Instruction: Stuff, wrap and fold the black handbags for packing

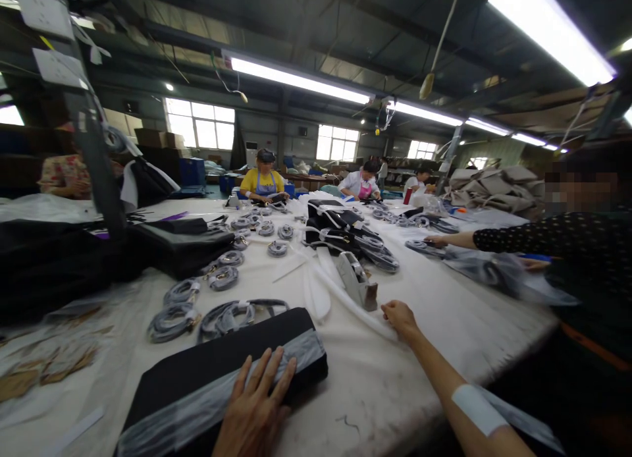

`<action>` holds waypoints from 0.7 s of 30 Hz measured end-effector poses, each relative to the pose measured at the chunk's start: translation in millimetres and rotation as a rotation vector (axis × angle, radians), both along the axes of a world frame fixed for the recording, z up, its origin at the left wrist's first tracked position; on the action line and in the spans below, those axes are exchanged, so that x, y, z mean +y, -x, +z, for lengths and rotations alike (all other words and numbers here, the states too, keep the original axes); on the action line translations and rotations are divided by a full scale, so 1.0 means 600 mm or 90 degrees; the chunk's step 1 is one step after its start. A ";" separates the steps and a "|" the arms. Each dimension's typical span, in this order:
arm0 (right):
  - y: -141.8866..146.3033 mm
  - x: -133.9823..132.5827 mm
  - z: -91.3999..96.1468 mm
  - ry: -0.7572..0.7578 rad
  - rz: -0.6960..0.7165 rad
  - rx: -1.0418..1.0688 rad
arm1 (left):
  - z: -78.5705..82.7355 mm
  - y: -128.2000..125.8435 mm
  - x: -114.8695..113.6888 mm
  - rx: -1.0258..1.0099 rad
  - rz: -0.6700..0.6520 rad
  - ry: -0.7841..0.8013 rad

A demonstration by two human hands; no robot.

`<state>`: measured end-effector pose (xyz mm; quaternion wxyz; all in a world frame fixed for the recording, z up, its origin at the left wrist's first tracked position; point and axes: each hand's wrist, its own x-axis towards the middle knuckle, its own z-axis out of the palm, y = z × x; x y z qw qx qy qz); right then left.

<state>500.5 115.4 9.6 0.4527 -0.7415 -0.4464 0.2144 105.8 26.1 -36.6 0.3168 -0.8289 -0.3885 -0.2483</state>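
Observation:
My left hand (259, 398) lies flat, fingers spread, on a black bag (217, 351) at the front of the table. A strip of clear plastic film (197, 404) runs along the bag beneath that hand. To the right, my right hand (401, 317) is closed in a pinch just beside the end of a tape dispenser (356, 279). Whatever sits between those fingertips is too small to make out. A white patch (478, 409) is on my right forearm. Behind the bag lie coiled grey straps (172, 320) with metal clasps, wrapped in plastic.
White foam strips (336, 287) lie by the dispenser, with stacked black bags (340, 223) beyond. More black material (54, 266) and plastic bags with brown pieces (64, 351) are at left. A co-worker's hand (437, 241) reaches in from the right. Other people work across the table.

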 end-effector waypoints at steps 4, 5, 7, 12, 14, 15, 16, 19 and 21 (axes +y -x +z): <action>0.017 -0.036 0.011 0.022 0.091 -0.010 | 0.023 -0.008 -0.018 -0.028 0.013 0.111; 0.036 -0.044 0.019 0.027 0.132 -0.004 | 0.026 -0.010 -0.021 -0.036 0.015 0.140; 0.088 -0.062 0.037 0.050 0.251 0.015 | 0.031 -0.013 -0.025 -0.048 0.022 0.191; 0.232 -0.103 0.074 0.134 0.606 -0.001 | 0.035 -0.017 -0.030 -0.054 0.029 0.248; 0.263 -0.102 0.078 0.117 0.587 -0.126 | 0.036 -0.017 -0.031 -0.051 0.028 0.254; 0.272 -0.097 0.080 0.111 0.562 -0.197 | 0.036 -0.017 -0.031 -0.051 0.028 0.256; 0.276 -0.090 0.081 0.114 0.540 -0.257 | 0.037 -0.017 -0.031 -0.052 0.028 0.260; 0.281 -0.071 0.088 0.167 0.508 -0.363 | 0.036 -0.017 -0.030 -0.056 0.025 0.272; 0.286 -0.062 0.094 0.199 0.484 -0.432 | 0.034 -0.018 -0.029 -0.057 0.022 0.278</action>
